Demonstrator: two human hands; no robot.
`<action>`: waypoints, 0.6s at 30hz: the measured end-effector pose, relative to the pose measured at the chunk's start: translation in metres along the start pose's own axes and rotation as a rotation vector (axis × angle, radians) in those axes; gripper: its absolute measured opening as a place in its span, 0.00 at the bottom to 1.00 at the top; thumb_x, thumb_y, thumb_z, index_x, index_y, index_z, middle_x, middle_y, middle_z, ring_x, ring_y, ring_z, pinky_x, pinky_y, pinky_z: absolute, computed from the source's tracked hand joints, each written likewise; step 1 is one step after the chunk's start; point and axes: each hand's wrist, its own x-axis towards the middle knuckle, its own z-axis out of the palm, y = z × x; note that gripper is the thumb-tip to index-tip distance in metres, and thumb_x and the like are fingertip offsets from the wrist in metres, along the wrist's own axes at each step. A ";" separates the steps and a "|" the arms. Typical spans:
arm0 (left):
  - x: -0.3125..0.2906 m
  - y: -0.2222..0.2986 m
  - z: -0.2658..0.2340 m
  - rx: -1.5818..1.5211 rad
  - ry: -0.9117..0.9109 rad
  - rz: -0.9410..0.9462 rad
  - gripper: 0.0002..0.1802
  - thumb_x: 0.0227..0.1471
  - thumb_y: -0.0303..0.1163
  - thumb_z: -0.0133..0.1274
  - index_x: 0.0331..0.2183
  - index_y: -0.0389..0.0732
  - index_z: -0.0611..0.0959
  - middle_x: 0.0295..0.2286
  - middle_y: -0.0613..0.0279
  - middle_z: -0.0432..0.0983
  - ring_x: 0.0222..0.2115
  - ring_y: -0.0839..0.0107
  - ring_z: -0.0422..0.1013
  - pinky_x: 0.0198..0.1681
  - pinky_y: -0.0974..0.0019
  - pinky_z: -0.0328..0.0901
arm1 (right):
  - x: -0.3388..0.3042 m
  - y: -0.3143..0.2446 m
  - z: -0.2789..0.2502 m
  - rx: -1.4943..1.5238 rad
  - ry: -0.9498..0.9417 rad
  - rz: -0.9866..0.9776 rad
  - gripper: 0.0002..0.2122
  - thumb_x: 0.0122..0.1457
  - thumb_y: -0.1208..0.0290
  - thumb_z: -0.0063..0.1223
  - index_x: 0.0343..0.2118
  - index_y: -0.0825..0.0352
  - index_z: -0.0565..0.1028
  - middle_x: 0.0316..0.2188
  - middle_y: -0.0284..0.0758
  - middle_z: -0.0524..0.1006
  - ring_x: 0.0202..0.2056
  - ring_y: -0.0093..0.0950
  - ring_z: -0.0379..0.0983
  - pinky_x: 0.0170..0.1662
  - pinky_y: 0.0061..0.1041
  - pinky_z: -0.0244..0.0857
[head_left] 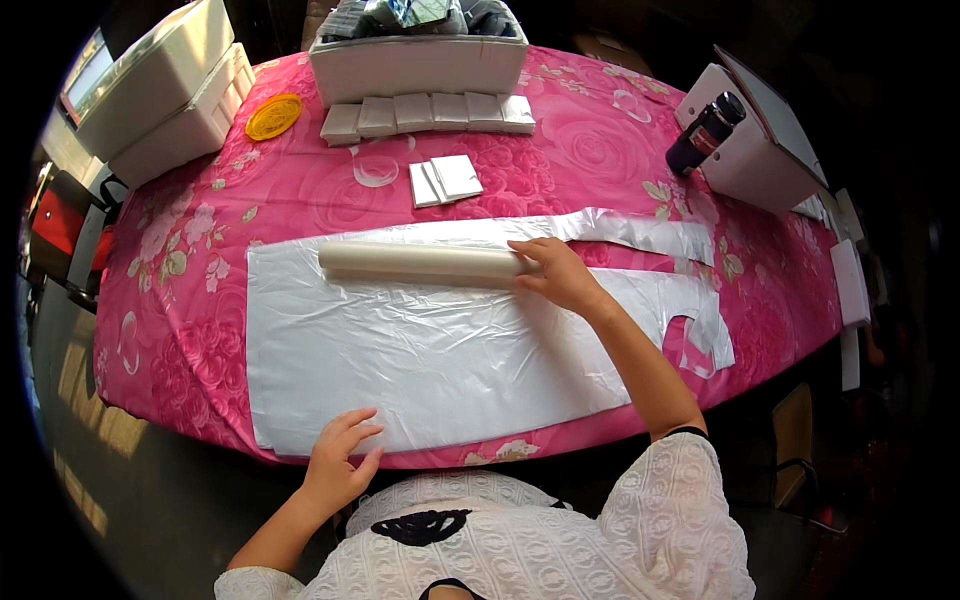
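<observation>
A large, glossy white plastic sheet (pixel 400 350) lies flat and wrinkled before me, with strap-like ends and a cut-out at its right side. Across its far part rests a pale, off-white tube (pixel 420 262), lying left to right. My right hand (pixel 560 275) grips the tube's right end, thumb on the near side and fingers on the far side. Above the sheet's front edge, my left hand (pixel 342 460) holds nothing and its fingers are apart. Small white folded packets (pixel 455 178) lie beyond the sheet.
A pink flowered cloth (pixel 590 140) covers the table. Far back stand a filled white box (pixel 420 70) and a row of white packets (pixel 415 113). Stacked white boxes (pixel 185 110) and a yellow disc (pixel 273 117) are left; a dark bottle (pixel 706 132) and white case (pixel 765 150) are right.
</observation>
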 end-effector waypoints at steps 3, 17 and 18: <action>0.027 0.002 0.009 0.065 -0.037 0.118 0.16 0.39 0.26 0.56 0.36 0.38 0.77 0.44 0.52 0.70 0.44 0.53 0.66 0.48 0.59 0.61 | -0.050 -0.008 -0.004 -0.042 0.040 0.122 0.19 0.46 0.69 0.59 0.44 0.65 0.74 0.35 0.39 0.74 0.39 0.37 0.69 0.43 0.31 0.62; 0.105 0.032 0.125 0.202 -0.020 0.399 0.35 0.45 0.38 0.53 0.54 0.39 0.63 0.59 0.43 0.41 0.59 0.43 0.39 0.58 0.48 0.42 | -0.158 0.004 0.032 -0.193 0.014 0.029 0.23 0.58 0.63 0.40 0.55 0.68 0.62 0.60 0.44 0.53 0.62 0.38 0.43 0.61 0.35 0.39; 0.105 0.037 0.126 0.214 -0.053 0.402 0.34 0.44 0.39 0.54 0.53 0.39 0.65 0.58 0.43 0.42 0.59 0.42 0.39 0.58 0.49 0.42 | -0.157 0.025 0.022 -0.248 0.075 0.064 0.23 0.57 0.64 0.39 0.54 0.69 0.62 0.59 0.44 0.54 0.61 0.38 0.45 0.62 0.34 0.40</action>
